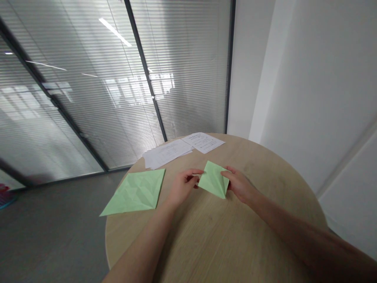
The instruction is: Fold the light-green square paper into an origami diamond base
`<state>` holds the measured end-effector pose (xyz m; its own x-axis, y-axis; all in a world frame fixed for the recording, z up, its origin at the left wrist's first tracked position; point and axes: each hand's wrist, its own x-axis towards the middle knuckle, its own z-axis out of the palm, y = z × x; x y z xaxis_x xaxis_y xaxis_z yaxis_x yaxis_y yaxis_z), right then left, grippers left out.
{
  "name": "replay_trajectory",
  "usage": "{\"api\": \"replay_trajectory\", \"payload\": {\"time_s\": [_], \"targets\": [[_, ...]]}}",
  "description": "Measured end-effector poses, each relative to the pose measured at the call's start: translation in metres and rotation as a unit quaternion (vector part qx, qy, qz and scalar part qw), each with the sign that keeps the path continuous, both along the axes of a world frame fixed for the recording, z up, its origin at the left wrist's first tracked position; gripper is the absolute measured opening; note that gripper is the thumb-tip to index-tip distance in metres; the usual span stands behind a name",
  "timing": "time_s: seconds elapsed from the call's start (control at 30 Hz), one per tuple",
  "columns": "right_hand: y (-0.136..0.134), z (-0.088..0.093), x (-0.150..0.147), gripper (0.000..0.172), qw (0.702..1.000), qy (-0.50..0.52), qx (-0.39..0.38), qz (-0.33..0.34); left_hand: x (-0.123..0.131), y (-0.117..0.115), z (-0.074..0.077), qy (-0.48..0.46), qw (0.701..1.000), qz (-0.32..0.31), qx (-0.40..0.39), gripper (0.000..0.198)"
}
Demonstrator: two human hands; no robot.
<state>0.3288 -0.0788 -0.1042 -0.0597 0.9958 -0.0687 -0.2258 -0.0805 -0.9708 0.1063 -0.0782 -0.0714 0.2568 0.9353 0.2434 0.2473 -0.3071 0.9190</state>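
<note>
A small folded piece of light green paper (212, 179) is held just over the round table, with a crease running down to its lower corner. My right hand (240, 184) grips its right edge, thumb on top and the other fingers behind it. My left hand (184, 186) is at the paper's left edge, index finger stretched out to it and thumb a little apart. Left of that hand lies a larger sheet of green paper (137, 192), wrinkled with fold marks; one pointed corner sticks out past the table's edge.
White printed sheets (169, 153) and another printed page (203, 142) lie at the far side of the round wooden table (235, 243). Behind it stands a glass partition (188, 78) with blinds. A white wall (321, 78) rises on the right. Grey floor (64, 228) shows at left.
</note>
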Motion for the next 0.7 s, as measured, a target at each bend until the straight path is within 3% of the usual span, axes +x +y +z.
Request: {"api": "replay_trajectory", "payload": {"time_s": [0.13,0.3,0.57,0.7], "targets": [[-0.0012,0.0006,-0.0018,0.026,0.999,0.043,-0.011,0.0,0.0011,-0.0028,-0.0008,0.034,0.999,-0.014,0.031,0.027],[-0.001,-0.001,-0.0018,0.022,1.0,0.021,-0.003,0.007,0.0022,-0.0042,0.0017,0.043,0.993,-0.025,0.111,0.026],[-0.0015,-0.0058,-0.0019,0.029,0.999,0.006,0.0,0.054,0.0031,-0.0052,0.0036,0.067,0.991,-0.032,0.108,0.018],[-0.0011,-0.0063,-0.0021,0.03,0.997,0.019,-0.003,0.068,0.0009,-0.0079,0.0077,0.094,0.988,-0.044,0.118,0.023]]}}
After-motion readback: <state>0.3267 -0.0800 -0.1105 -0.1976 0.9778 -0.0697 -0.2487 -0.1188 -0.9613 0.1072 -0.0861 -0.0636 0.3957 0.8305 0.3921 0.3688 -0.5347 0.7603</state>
